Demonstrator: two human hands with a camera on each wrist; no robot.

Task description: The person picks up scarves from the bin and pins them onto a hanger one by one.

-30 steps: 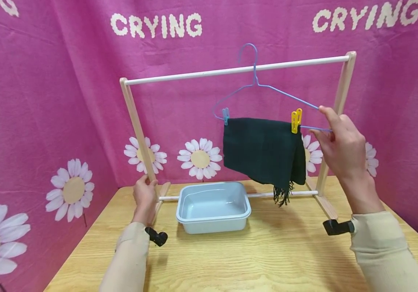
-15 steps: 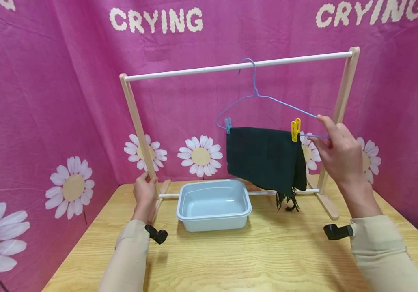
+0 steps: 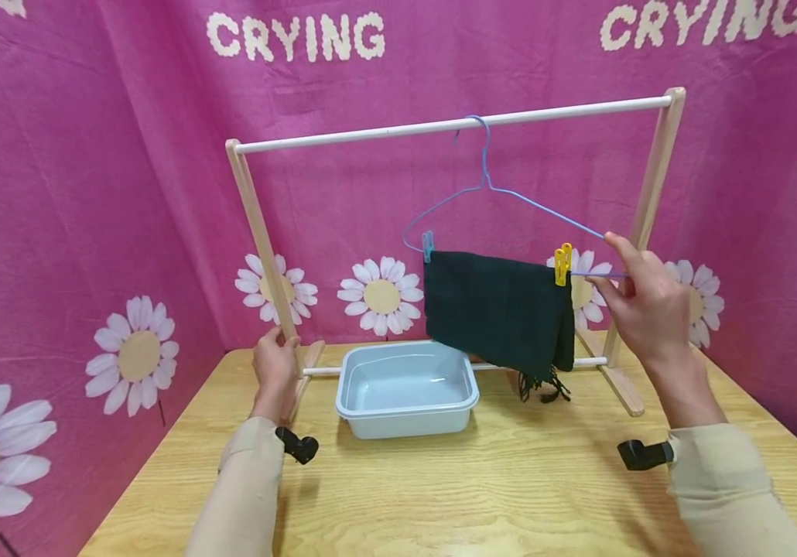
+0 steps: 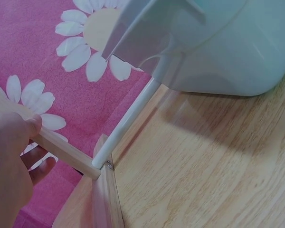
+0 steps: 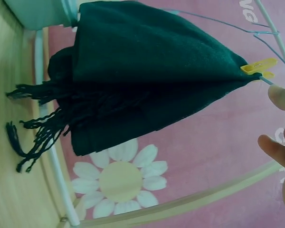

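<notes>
My right hand (image 3: pixel 652 309) pinches the right end of a blue wire clothes hanger (image 3: pixel 541 207). The hanger's hook curves over the white top bar (image 3: pixel 371 134) of a small clothes rack. A dark green fringed scarf (image 3: pixel 496 309), folded, hangs from the hanger's lower wire. Its left corner is held by a light blue clothespin (image 3: pixel 428 246), its right by a yellow clothespin (image 3: pixel 561 265), which also shows in the right wrist view. Low on the rack's left wooden post (image 3: pixel 259 224), my left hand (image 3: pixel 276 365) grips the wood, thumb and fingers round it in the left wrist view (image 4: pixel 9 161).
A pale blue plastic basin (image 3: pixel 405 424) stands on the wooden table (image 3: pixel 440 495), in front of the rack's white lower bar (image 3: pixel 322 372). The rack's right post (image 3: pixel 649 178) rises behind my right hand. A pink cloth with daisies (image 3: pixel 343 216) hangs behind and at the sides.
The hanger has come down with my right hand, its hook going from above the top bar to lying over it. The scarf has dropped with it. My left hand keeps its place on the post.
</notes>
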